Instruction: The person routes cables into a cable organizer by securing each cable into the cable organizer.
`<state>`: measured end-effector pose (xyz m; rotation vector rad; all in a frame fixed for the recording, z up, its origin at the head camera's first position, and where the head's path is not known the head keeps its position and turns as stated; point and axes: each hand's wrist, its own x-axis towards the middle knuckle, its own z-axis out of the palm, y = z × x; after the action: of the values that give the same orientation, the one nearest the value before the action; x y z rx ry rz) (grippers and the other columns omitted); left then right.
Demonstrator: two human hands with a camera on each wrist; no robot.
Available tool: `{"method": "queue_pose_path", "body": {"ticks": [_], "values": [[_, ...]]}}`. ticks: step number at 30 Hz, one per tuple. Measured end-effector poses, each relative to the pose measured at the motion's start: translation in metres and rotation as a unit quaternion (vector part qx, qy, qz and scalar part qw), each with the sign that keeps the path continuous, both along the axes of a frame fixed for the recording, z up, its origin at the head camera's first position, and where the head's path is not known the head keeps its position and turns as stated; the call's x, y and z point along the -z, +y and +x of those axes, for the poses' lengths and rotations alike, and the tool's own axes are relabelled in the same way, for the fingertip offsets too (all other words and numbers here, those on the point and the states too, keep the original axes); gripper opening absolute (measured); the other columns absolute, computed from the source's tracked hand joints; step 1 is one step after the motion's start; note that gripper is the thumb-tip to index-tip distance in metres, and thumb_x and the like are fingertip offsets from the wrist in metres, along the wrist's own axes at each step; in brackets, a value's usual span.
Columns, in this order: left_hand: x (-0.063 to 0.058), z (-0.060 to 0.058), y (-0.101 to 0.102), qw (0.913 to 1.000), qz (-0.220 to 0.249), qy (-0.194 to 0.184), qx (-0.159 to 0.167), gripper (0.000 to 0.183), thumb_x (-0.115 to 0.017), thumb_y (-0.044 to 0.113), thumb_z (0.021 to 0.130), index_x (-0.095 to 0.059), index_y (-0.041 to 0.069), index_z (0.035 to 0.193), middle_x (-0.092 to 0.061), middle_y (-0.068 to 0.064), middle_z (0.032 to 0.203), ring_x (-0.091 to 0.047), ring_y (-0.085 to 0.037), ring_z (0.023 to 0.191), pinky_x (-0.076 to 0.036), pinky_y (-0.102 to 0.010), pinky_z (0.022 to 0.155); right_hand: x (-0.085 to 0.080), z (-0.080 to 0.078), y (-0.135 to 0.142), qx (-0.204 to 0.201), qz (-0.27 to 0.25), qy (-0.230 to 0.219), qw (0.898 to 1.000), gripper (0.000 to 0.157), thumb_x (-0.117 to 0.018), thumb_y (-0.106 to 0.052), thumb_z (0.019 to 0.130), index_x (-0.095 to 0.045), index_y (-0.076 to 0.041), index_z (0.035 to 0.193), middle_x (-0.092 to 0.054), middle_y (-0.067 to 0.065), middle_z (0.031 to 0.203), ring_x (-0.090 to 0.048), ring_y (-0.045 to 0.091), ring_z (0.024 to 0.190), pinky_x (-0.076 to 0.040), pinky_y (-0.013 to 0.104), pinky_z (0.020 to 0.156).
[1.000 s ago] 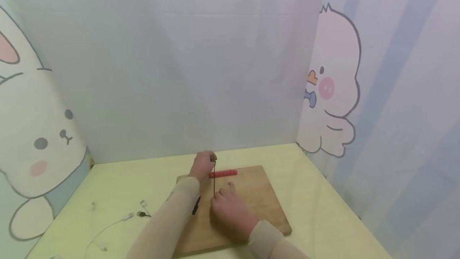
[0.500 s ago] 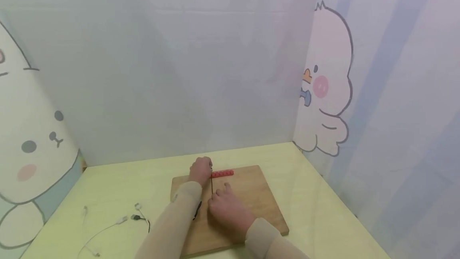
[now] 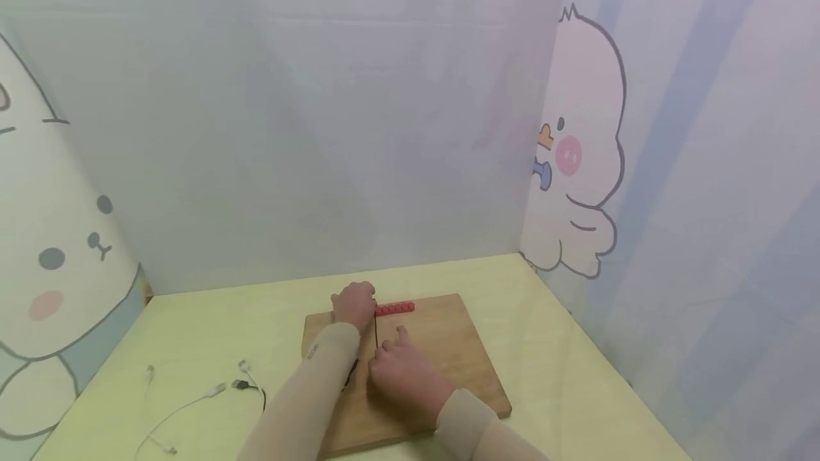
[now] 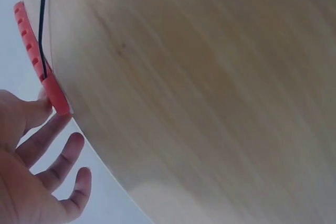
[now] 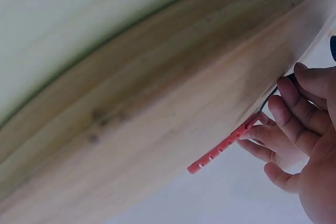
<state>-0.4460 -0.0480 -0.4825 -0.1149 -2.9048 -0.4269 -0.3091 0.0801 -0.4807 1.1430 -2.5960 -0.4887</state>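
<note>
One red notched strip (image 3: 395,309) at far edge of wooden board (image 3: 448,354), end pinched by thumb and forefinger of left hand (image 3: 354,304), other fingers spread. One black cable (image 4: 42,24) meets strip near pinched end, runs straight to right hand (image 3: 408,374), pinched in fingers. Left sleeve (image 3: 307,390) partly hides one black piece (image 3: 349,374) on board. On desk (image 3: 557,361), left of board: four white plugs (image 3: 216,390), one black plug (image 3: 240,384).

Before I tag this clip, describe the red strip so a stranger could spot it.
On the yellow table lies a wooden board. At its far edge, the left hand holds the red strip. It is notched and red, unlike the white cables and black cord.
</note>
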Motion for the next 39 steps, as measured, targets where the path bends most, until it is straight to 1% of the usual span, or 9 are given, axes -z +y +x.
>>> {"method": "queue_pose_path", "body": {"ticks": [2,7,11,16,20,24,28,34,39], "values": [[0.001,0.002,-0.003,0.9999,-0.013,0.006,0.008,0.015,-0.066,0.017,0.09,-0.066,0.015,0.075,-0.072,-0.004,0.081,-0.067,-0.025,0.075,-0.047,-0.063,0.083,0.003,0.001,-0.001,-0.002,-0.002,0.004,1.0,0.008,-0.063,-0.027,0.093,-0.07,-0.022,0.092,-0.067,-0.004,0.087,-0.06,0.016,0.083,-0.042,0.06,0.101],[-0.009,0.012,-0.008,0.9988,-0.037,0.005,0.032,0.019,-0.063,0.014,0.091,-0.062,0.015,0.072,-0.069,-0.004,0.075,-0.064,-0.023,0.07,-0.048,-0.06,0.08,0.008,0.003,-0.001,-0.015,-0.017,0.017,1.0,0.007,-0.065,-0.029,0.087,-0.068,-0.023,0.084,-0.065,-0.003,0.082,-0.057,0.018,0.079,-0.041,0.06,0.099],[-0.021,0.02,-0.011,0.9971,-0.056,0.009,0.05,0.013,-0.065,0.011,0.088,-0.063,0.015,0.076,-0.068,-0.003,0.075,-0.062,-0.021,0.07,-0.048,-0.06,0.081,0.003,0.009,-0.001,-0.017,-0.026,0.023,0.999,0.013,-0.063,-0.033,0.085,-0.066,-0.022,0.079,-0.064,-0.002,0.081,-0.052,0.02,0.075,-0.04,0.06,0.095],[-0.03,0.024,-0.014,0.9957,-0.069,0.008,0.061,0.005,-0.068,0.01,0.086,-0.068,0.014,0.083,-0.07,-0.002,0.08,-0.064,-0.022,0.076,-0.047,-0.06,0.083,-0.006,0.015,-0.001,-0.007,-0.021,0.029,0.999,0.012,-0.064,-0.033,0.083,-0.067,-0.022,0.081,-0.065,-0.002,0.084,-0.055,0.02,0.08,-0.041,0.058,0.096],[-0.033,0.025,-0.015,0.9946,-0.078,0.002,0.068,0.007,-0.065,0.01,0.089,-0.069,0.015,0.085,-0.072,-0.002,0.084,-0.065,-0.023,0.08,-0.045,-0.063,0.087,-0.007,0.019,-0.003,-0.005,-0.028,0.031,0.999,0.013,-0.061,-0.033,0.084,-0.068,-0.022,0.083,-0.066,-0.002,0.087,-0.058,0.02,0.083,-0.042,0.059,0.098],[-0.03,0.027,-0.016,0.9941,-0.084,0.002,0.069,0.006,-0.065,0.014,0.09,-0.07,0.016,0.086,-0.071,-0.001,0.082,-0.065,-0.024,0.081,-0.042,-0.065,0.092,-0.003,0.02,-0.005,0.008,-0.029,0.039,0.999,0.012,-0.061,-0.032,0.086,-0.069,-0.022,0.085,-0.067,-0.002,0.091,-0.058,0.021,0.086,-0.042,0.06,0.1],[-0.027,0.023,-0.02,0.9937,-0.089,-0.013,0.067,0.005,-0.066,0.016,0.09,-0.069,0.015,0.087,-0.069,0.0,0.08,-0.063,-0.023,0.079,-0.042,-0.066,0.092,-0.005,0.013,-0.006,0.008,-0.025,0.047,0.999,0.009,-0.061,-0.026,0.086,-0.07,-0.024,0.086,-0.068,-0.003,0.089,-0.058,0.02,0.083,-0.045,0.057,0.097],[-0.026,0.019,-0.04,0.9954,-0.058,-0.027,0.071,0.008,-0.065,0.013,0.088,-0.071,0.014,0.094,-0.073,-0.003,0.094,-0.066,-0.025,0.089,-0.041,-0.068,0.09,-0.011,0.005,-0.015,-0.008,-0.02,0.045,0.999,0.006,-0.064,-0.022,0.09,-0.069,-0.027,0.091,-0.064,-0.008,0.087,-0.059,0.016,0.084,-0.047,0.052,0.096],[-0.044,0.017,-0.07,0.9944,-0.048,-0.055,0.077,0.025,-0.059,0.01,0.087,-0.069,0.012,0.111,-0.071,-0.007,0.111,-0.064,-0.031,0.105,-0.036,-0.073,0.093,-0.009,-0.003,-0.033,-0.018,-0.002,0.044,0.999,0.008,-0.068,-0.027,0.091,-0.067,-0.032,0.097,-0.062,-0.011,0.09,-0.056,0.013,0.082,-0.048,0.048,0.092]]}}
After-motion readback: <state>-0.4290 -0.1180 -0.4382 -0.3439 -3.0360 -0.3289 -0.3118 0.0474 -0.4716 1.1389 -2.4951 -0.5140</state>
